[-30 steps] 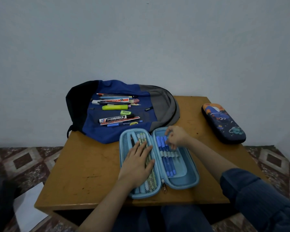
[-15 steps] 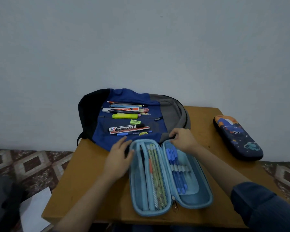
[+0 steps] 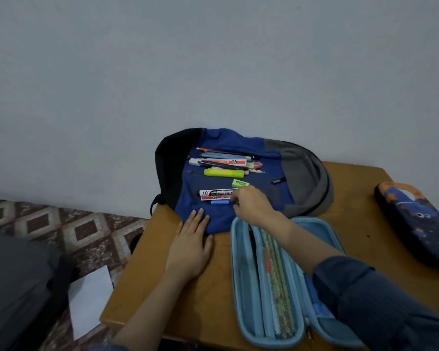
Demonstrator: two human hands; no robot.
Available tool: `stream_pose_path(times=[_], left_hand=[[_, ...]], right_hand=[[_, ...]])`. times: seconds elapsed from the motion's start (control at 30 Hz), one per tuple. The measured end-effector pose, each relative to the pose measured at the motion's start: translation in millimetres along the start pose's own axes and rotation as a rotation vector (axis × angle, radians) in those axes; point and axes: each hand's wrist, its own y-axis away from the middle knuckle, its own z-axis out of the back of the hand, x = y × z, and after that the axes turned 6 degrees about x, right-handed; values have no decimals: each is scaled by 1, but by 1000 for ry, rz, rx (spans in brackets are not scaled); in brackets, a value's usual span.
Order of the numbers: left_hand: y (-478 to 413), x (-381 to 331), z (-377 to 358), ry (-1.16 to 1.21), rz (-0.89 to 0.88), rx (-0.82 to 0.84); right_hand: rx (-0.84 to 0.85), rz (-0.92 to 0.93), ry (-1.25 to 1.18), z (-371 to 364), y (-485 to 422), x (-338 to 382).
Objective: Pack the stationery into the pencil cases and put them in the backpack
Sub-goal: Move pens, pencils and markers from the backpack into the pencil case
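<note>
While the right hand [image 3: 254,206] reaches over the backpack [image 3: 302,178], the left hand [image 3: 190,247] lies flat and spread on the table [image 3: 162,287], fingertips touching the backpack's blue fabric.

Surface: brown wooden table, far edge against a plain pale grey wall [image 3: 213,59]. Top scuffed, with small dark marks.

Backpack: flat along the far edge, overhanging the far-left corner. Loose stationery on it: yellow highlighter [image 3: 223,172], green eraser [image 3: 240,183], marker [image 3: 216,192], blue pen [image 3: 219,202], and further pens nearer the wall.

Right hand: fingers curled at the ends of the marker and the blue pen. Cannot tell whether they grip anything.

Open pencil case [image 3: 243,274]: light blue, at the front edge, right of centre. Pencils [image 3: 276,274] sit under mesh in its left half; the right forearm hides most of the right half.

Closed pencil case [image 3: 411,224]: dark with a cartoon print, at the right edge, apart from the rest.

Room: floor [image 3: 74,224] of brown-and-cream diamond tiles left of the table. A white sheet of paper [image 3: 89,300] lies on it below the front-left corner, beside a dark, unclear bulk [image 3: 18,287].
</note>
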Motion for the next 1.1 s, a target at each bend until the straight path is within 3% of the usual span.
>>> stream_pose_path(times=[0.4, 1.1], left_hand=[[0, 1, -1, 36, -13, -22], [0, 2, 0, 30, -16, -26]], right_hand=[[-35, -17, 358, -16, -11, 14], [-58, 59, 356, -14, -11, 14]])
